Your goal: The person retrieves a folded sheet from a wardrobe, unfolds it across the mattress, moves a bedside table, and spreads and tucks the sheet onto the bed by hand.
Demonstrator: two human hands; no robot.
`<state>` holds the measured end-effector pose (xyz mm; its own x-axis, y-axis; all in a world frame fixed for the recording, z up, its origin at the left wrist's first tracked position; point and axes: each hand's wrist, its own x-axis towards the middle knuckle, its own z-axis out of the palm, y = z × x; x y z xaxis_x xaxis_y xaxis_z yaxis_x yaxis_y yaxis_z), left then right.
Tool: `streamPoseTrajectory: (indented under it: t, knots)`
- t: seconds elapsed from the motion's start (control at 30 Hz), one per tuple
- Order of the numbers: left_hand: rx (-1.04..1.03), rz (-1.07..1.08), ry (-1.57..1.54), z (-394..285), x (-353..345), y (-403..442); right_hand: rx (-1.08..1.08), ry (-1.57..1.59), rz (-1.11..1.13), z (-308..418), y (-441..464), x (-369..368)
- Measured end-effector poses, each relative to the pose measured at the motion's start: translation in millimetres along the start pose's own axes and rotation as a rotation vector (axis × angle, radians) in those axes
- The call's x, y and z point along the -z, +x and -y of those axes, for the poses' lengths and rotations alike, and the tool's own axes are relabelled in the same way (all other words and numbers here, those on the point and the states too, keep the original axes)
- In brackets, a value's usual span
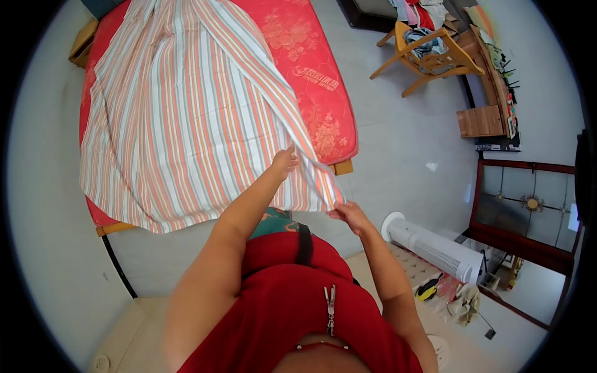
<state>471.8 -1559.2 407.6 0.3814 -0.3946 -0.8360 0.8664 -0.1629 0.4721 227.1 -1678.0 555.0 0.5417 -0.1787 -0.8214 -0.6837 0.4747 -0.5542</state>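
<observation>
A striped sheet (186, 112) in white, orange and grey lies wrinkled over a red mattress (317, 93), whose right side shows bare. My right hand (350, 216) pinches the sheet's corner beyond the mattress's near right end. Against the sheet near its right edge is my left hand (285, 161), fingers apart and pointing up, with nothing visibly gripped. The sheet's right edge is folded and slants from the top down to my right hand. Its near edge hangs over the foot of the bed.
A wooden chair (429, 56) with clothes on it stands at the upper right, beside a wooden desk (482, 121). A white tower-shaped appliance (435, 248) is right of my right hand. The bed frame's corner (343, 167) sticks out under the mattress.
</observation>
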Motion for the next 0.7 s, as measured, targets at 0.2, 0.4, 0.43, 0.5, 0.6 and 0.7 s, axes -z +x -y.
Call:
streamPoseTrajectory:
  t: [0.2,0.4,0.43,0.5,0.6,0.7]
  knots:
    - [-0.156,-0.055,-0.518,-37,-32,112,-0.044,-0.402,0.063,-17,10,75]
    - [-0.153,-0.139,-0.287,-86,-72,100,0.013,-0.661,0.206,22,6,99]
    - [-0.162,-0.098,-0.273,-84,-74,105,0.051,-0.849,0.196,33,9,97]
    - [-0.228,-0.246,-0.137,-86,-92,85,0.128,-1.225,0.195,43,17,96]
    - [-0.401,-0.446,0.287,-63,-88,89,0.114,-1.277,0.222,50,29,111]
    - [-0.628,-0.598,0.681,-56,-100,83,0.248,-1.103,0.262,48,40,157]
